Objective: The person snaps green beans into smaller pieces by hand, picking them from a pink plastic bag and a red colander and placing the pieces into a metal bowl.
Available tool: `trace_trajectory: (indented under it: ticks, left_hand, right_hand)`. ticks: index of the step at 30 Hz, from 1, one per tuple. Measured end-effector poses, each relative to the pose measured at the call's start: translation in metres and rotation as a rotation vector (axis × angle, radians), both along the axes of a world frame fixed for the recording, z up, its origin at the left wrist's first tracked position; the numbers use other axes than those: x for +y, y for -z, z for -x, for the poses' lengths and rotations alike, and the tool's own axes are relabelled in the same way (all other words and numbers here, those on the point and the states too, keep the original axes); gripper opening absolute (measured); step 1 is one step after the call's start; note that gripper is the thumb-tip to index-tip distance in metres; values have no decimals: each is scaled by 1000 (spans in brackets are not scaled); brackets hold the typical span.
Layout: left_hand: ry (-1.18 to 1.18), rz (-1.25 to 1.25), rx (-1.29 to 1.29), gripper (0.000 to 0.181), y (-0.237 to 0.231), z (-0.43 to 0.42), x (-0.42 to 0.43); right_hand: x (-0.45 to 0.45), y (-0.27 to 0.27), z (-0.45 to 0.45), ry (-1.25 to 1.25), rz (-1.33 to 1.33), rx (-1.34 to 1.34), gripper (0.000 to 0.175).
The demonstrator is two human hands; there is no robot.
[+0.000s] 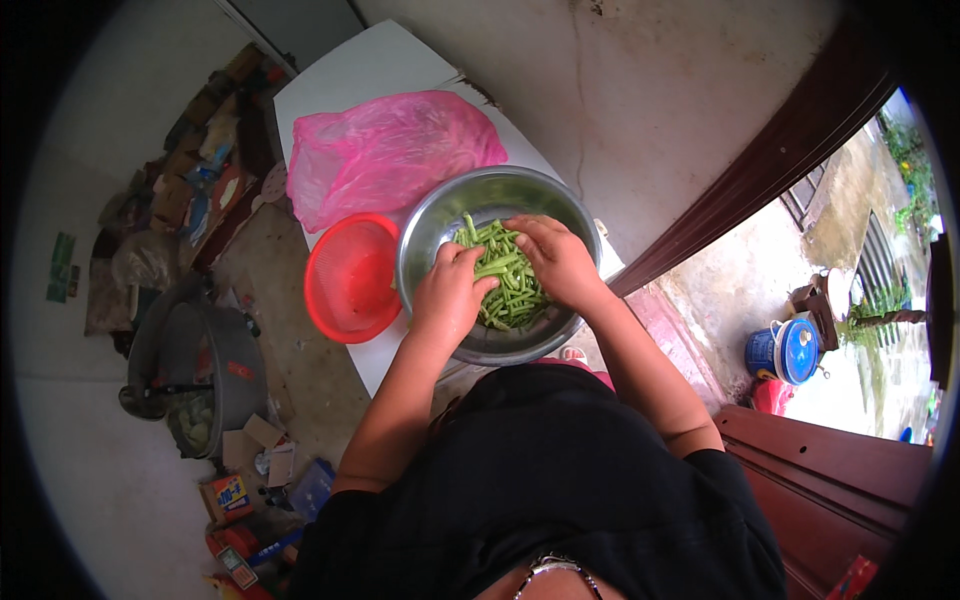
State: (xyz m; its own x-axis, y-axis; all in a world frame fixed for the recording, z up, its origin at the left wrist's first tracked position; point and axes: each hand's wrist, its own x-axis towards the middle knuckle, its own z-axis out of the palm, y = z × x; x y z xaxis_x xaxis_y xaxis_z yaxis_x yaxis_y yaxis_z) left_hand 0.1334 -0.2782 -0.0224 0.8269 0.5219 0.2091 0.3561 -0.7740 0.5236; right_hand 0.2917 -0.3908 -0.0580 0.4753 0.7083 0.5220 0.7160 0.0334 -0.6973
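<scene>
A wide stainless steel bowl (427,225) stands on the white table close to my body, with a heap of cut green bean pieces (514,296) in it. My left hand (454,289) reaches over the bowl's near left side, and a few bean pieces lie between its thumb and fingers. From the right, my right hand (551,255) curves over the far side of the heap. Its fingertips touch or hover just above the beans; what lies under them is hidden. Beside the bowl on the left is a red plastic colander (352,277).
A pink plastic bag (397,150) covers much of the white table (375,60) beyond the bowl. Cardboard boxes and a large grey tub (240,375) are at the left. On the right, a doorway with a dark red frame (720,187) opens outside, where a blue-lidded bucket (787,352) stands.
</scene>
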Motion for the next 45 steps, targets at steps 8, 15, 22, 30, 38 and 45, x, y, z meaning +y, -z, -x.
trace_trajectory:
  ticks: [8, 15, 22, 30, 38, 45]
  left_hand:
    - [184, 631, 236, 24, -15, 8, 40]
    - [236, 434, 198, 18, -24, 19, 38]
    - [128, 23, 230, 30, -46, 16, 5]
    - [12, -8, 143, 26, -28, 13, -15]
    - [131, 183, 51, 24, -14, 26, 1]
    - [212, 287, 186, 21, -25, 20, 11]
  right_hand:
    - [-14, -14, -7, -254, 136, 825, 22]
    - [-24, -36, -12, -366, 430, 88, 27]
    - [-9, -30, 13, 110, 314, -273, 14]
    - [12, 13, 19, 239, 222, 299, 15]
    - [-9, -21, -7, -277, 15, 327, 16]
    - [-10, -51, 25, -238, 215, -368, 14]
